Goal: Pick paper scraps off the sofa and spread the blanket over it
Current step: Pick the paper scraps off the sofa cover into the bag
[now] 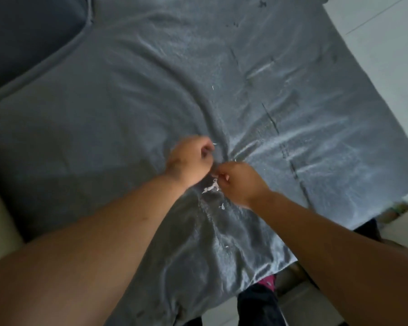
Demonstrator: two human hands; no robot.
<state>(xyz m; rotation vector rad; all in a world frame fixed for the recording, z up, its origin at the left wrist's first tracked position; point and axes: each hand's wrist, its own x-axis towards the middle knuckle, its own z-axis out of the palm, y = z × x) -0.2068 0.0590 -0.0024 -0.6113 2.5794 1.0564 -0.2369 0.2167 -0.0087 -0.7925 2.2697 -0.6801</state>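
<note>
While both hands meet over the middle of the seat, the small white paper scraps [211, 186] lie on the shiny grey sofa cover [127, 114], just under and between the two wrists. The biggest torn scrap is directly below the fingers of the right hand; a smaller white bit [222, 206] lies a little nearer to the person, another tiny one [227, 246] nearer still, and one thin sliver [212, 87] lies farther away, beyond the hands.

The right hand [238, 182] has its fingers curled and pinched together just above the biggest scrap; something small and white shows at the fingertips, but the frame is blurred and I cannot tell if it really holds a scrap. The left hand [190, 158] is closed into a loose fist, touching the cover beside the scraps, with a white point [214, 144] at its far edge. Whether it holds paper or a pinch of the fabric, I cannot tell. Folds in the cover run outward from the place where the hands meet.

Left of the scraps and farther away, a dark grey cushion [28, 36] rests against the cover. To the right of the scraps the cover ends in a rounded corner, and pale floor tiles [386, 43] show past it. Below the scraps, at the near edge of the cover, dark trousers [257, 304] and a pink piece of clothing [267, 282] are visible. I cannot tell a separate blanket from the cover.
</note>
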